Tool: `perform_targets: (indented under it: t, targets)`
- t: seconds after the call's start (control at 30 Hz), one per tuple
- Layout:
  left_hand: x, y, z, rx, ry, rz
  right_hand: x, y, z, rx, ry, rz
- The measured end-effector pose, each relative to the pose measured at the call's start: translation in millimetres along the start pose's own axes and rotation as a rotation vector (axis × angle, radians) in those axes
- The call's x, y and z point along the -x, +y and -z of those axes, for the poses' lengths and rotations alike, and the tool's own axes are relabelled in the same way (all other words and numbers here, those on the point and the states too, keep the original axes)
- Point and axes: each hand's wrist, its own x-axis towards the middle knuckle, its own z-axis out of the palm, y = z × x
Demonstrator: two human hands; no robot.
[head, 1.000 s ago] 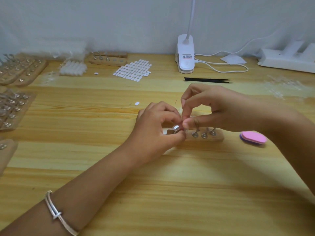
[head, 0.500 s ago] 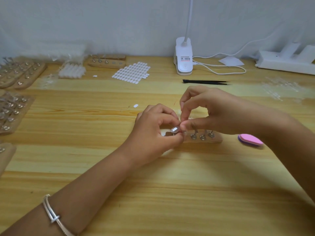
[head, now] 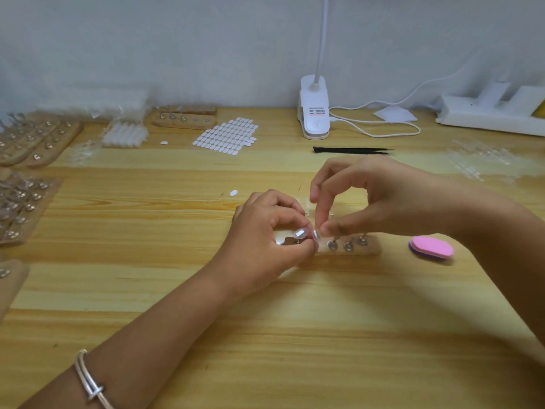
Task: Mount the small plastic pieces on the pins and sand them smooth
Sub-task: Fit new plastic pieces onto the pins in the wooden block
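— Start close. What do the hands hold?

— Past the silver bangle (head: pixel 88 382) on the left wrist, the left hand (head: pixel 265 236) has its grip closed round one small clear plastic piece (head: pixel 300 233), which sits on the leftmost pin (head: pixel 299 241). The right hand (head: pixel 380 202) pinches a second clear piece (head: pixel 316 235) between thumb and forefinger, just beside the first.

— Where does that one go?

— Straight down, I judge. The light wooden pin block (head: pixel 368 250) lies directly under both grips, its long axis running left to right across the pale wooden bench (head: pixel 295 335). The left hand is the nearer one for steadying.

— How many pins are free?

— Three bare metal pins (head: pixel 348 245) show on the block's right part. Whatever stands under the fingers is hidden.

— And the sanding?

— One pink oval sanding pad (head: pixel 432 247) lies near the block's right end, closer to the right hand, untouched.

— Farther back?

— Two loose white ovals (head: pixel 233 192), one pair of black tweezers (head: pixel 354 150), one white sheet of oval stickers (head: pixel 225 136) and one white clip lamp (head: pixel 315 113).
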Motion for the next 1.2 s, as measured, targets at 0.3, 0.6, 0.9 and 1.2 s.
perform_targets:
  t: [0.3,0.6,0.9,1.2]
  targets:
    - [0,-1,-2,-0.022,-0.004,-0.006,-3,-7,-9,0.137,0.017,-0.067]
    - [4,1,-6,-0.384,0.058,-0.04,-13,30,-6,-0.066,0.432,-0.172]
    - [7,6,-4,-0.532,-0.041,-0.088,-24,42,-27,-0.145,0.282,-0.269]
    - [7,10,-5,-0.606,-0.034,-0.101,-21,39,-25,-0.387,0.228,-0.247]
